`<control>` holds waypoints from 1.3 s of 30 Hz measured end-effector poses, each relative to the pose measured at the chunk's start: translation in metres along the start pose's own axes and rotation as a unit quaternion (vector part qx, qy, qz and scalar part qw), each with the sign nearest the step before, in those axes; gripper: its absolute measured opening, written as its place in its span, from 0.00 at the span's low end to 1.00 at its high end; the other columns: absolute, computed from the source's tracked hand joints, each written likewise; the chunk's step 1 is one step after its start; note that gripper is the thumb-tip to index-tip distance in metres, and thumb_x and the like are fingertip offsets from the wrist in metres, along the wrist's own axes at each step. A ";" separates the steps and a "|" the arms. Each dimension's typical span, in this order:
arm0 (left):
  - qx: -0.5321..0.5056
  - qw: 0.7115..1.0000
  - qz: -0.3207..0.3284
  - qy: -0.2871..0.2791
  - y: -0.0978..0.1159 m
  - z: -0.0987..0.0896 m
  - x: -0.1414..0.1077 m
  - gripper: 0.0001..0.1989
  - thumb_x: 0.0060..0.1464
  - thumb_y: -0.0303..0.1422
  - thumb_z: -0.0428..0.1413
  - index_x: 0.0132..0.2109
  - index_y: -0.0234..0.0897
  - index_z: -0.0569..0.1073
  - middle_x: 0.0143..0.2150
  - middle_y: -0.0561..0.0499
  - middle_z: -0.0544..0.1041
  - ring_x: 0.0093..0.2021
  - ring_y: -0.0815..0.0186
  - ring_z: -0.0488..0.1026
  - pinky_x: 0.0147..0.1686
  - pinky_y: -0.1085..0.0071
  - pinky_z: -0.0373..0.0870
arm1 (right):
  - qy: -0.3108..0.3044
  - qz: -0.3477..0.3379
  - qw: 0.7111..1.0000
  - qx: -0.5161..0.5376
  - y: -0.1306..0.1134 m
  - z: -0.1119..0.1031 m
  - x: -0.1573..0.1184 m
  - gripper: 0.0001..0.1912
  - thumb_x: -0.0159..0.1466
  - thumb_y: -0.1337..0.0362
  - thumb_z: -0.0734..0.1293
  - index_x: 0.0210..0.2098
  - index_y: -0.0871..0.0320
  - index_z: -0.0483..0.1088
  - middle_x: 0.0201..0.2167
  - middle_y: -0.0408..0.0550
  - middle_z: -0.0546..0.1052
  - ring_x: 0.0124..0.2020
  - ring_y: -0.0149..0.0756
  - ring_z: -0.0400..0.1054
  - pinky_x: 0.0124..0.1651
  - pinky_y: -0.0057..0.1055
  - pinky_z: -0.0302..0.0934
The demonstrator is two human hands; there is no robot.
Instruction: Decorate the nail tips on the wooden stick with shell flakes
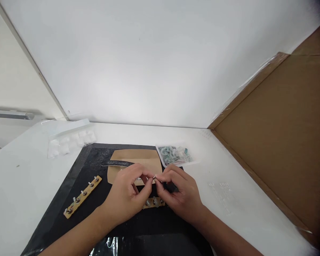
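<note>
My left hand [128,192] and my right hand [178,192] meet fingertip to fingertip over a black mat [106,220]. Between their pinched fingers is a tiny dark metallic piece [154,177], held from both sides. Just below them lies a wooden strip [157,203] bearing small metal parts with clear pieces, partly covered by my hands. Another wooden strip [82,197], with several metal parts and pale tips along it, rests at an angle on the left of the mat. Behind my hands is a tan card [134,154] with a dark curved strip [120,163] across it.
A white tray [164,161] of greenish and clear small pieces stands behind my right hand. At the back left is a clear compartment box [72,140] with white contents. A brown cardboard panel [277,135] rises along the right side.
</note>
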State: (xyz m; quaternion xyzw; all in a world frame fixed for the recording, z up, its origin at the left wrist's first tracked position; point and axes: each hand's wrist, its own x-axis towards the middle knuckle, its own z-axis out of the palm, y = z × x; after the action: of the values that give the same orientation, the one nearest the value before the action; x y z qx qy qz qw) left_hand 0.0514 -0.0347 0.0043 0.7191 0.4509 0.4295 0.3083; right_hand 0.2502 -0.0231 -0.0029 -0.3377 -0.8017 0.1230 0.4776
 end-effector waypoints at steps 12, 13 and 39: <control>0.053 0.993 0.100 -0.019 -0.001 -0.008 0.001 0.07 0.62 0.25 0.59 0.44 0.37 0.81 0.41 0.46 0.79 0.36 0.68 0.77 0.24 0.80 0.74 | -0.032 0.004 0.999 -0.020 -0.001 -0.002 -0.003 0.09 0.66 0.73 0.70 0.34 0.56 0.69 0.28 0.42 0.71 0.29 0.31 0.67 0.32 0.28 0.62; 0.066 0.992 0.106 -0.017 0.000 -0.009 0.002 0.06 0.61 0.25 0.60 0.44 0.37 0.81 0.41 0.46 0.79 0.37 0.67 0.77 0.25 0.79 0.74 | -0.032 0.004 0.999 -0.024 -0.001 -0.002 -0.003 0.09 0.66 0.73 0.70 0.33 0.56 0.68 0.28 0.41 0.71 0.29 0.30 0.67 0.32 0.28 0.62; 0.006 0.998 -0.012 -0.061 0.009 -0.015 0.007 0.06 0.52 0.24 0.62 0.34 0.37 0.83 0.30 0.53 0.78 0.26 0.72 0.72 0.20 0.82 0.70 | -0.079 0.077 0.990 0.084 -0.006 -0.006 0.000 0.06 0.64 0.72 0.71 0.32 0.55 0.73 0.27 0.40 0.73 0.29 0.30 0.68 0.31 0.27 0.62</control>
State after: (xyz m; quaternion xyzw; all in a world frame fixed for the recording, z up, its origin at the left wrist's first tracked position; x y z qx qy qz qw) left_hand 0.0427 -0.0311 0.0214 0.7405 0.4421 0.3786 0.3359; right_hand 0.2525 -0.0279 0.0035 -0.3459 -0.7955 0.2529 0.4285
